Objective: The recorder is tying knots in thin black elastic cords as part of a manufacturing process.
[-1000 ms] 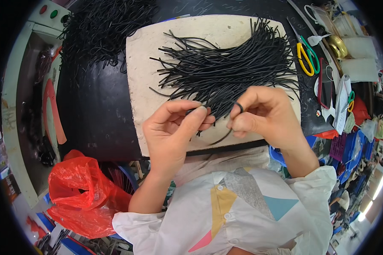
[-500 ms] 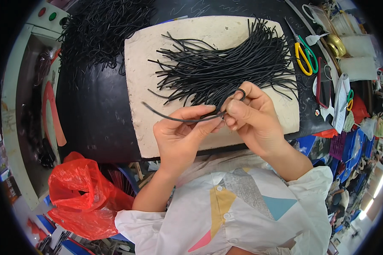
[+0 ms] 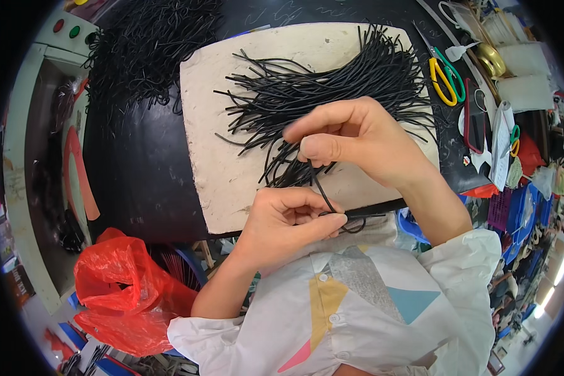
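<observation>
Above the near edge of a pale board (image 3: 210, 169), a thin black cord (image 3: 320, 188) runs between my two hands. My left hand (image 3: 288, 219) pinches it between thumb and fingers, and a small loop hangs out beyond the thumb tip. Higher up, my right hand (image 3: 363, 141) closes thumb and fingers on the cord's upper part; its index finger is raised and slightly blurred. Behind the right hand, a thick bundle of similar black cords (image 3: 332, 88) lies across the board. Several loose cord ends show below that hand.
A tangled heap of black cords (image 3: 150, 56) covers the table's far left. Yellow-handled scissors (image 3: 443, 84) and green-handled ones lie right of the board, near a red-edged phone-like object (image 3: 474, 128). A red plastic bag (image 3: 128, 288) stands at the lower left.
The hands, close together before, have parted. My left hand has come down toward my body, while my right has risen over the bundle. The cord now stretches between them.
</observation>
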The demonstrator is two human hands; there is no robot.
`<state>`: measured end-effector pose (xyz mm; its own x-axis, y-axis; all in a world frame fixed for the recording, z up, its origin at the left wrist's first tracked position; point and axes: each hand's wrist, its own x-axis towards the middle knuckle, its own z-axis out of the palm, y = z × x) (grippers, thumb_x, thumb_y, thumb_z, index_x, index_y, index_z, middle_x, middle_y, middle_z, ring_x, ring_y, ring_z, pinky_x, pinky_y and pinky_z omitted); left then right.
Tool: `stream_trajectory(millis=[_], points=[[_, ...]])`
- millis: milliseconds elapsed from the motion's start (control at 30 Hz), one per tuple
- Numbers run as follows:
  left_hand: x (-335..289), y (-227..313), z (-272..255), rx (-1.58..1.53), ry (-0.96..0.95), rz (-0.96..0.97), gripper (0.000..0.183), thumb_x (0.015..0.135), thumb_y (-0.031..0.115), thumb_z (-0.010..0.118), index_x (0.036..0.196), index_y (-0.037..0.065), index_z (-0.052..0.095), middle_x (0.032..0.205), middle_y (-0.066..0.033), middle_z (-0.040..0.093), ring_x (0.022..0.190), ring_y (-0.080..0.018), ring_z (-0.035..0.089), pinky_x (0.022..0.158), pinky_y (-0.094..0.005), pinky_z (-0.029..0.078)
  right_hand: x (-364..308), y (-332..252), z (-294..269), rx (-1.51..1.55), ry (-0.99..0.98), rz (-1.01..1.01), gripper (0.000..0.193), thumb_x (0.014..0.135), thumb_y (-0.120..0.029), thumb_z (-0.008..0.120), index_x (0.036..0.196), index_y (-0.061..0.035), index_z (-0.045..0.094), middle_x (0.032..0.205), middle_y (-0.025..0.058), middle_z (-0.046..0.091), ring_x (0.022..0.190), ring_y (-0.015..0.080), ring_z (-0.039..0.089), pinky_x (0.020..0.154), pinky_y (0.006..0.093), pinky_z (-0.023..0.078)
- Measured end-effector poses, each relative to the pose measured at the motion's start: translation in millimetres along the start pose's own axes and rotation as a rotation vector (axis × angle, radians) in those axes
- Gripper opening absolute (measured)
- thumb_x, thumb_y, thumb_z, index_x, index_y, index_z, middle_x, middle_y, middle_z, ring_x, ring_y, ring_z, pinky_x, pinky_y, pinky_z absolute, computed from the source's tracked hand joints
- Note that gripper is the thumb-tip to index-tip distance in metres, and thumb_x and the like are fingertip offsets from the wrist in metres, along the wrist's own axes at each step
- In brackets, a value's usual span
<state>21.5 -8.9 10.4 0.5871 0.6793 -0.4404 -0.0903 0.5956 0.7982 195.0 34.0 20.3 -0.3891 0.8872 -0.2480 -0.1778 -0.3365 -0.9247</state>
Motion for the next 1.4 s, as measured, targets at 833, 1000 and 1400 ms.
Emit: stream_trajectory(millis=[833, 1000, 1400], points=[[10.8, -17.7, -19.8, -0.057, 0.084, 0.271, 0.012, 0.079, -0.003, 0.059, 0.09, -0.007, 0.058, 0.082, -0.0069, 0.059, 0.073, -0.0094, 0.057, 0.065, -0.0204, 0.047, -26.9, 31.1, 8.5, 0.209, 0.061, 0.029, 0.01, 0.077, -0.006, 0.063, 0.084, 0.0001, 0.059, 0.074, 0.0015, 0.056, 0.068, 0.0066, 0.052, 0.059, 0.0197, 0.042], [6.5, -9.3, -14.2, 0.129, 0.301, 0.376, 0.012, 0.075, -0.006, 0.061, 0.086, -0.008, 0.059, 0.077, -0.0092, 0.062, 0.069, -0.0105, 0.06, 0.062, -0.0192, 0.049, -28.6, 31.0, 12.5, 0.043, 0.115, -0.07, 0.011, 0.084, -0.008, 0.055, 0.089, 0.0012, 0.06, 0.08, 0.0011, 0.059, 0.072, 0.0053, 0.053, 0.064, 0.0193, 0.044], [5.0, -0.8, -17.6, 0.096, 0.326, 0.284, 0.016, 0.072, -0.004, 0.066, 0.084, -0.004, 0.055, 0.078, -0.0087, 0.061, 0.069, -0.0087, 0.058, 0.059, -0.0175, 0.047, -35.4, 18.9, 10.6, -0.439, 0.114, -0.061, 0.012, 0.075, -0.003, 0.058, 0.085, -0.0007, 0.064, 0.074, 0.0093, 0.062, 0.064, 0.0153, 0.059, 0.058, 0.023, 0.046]])
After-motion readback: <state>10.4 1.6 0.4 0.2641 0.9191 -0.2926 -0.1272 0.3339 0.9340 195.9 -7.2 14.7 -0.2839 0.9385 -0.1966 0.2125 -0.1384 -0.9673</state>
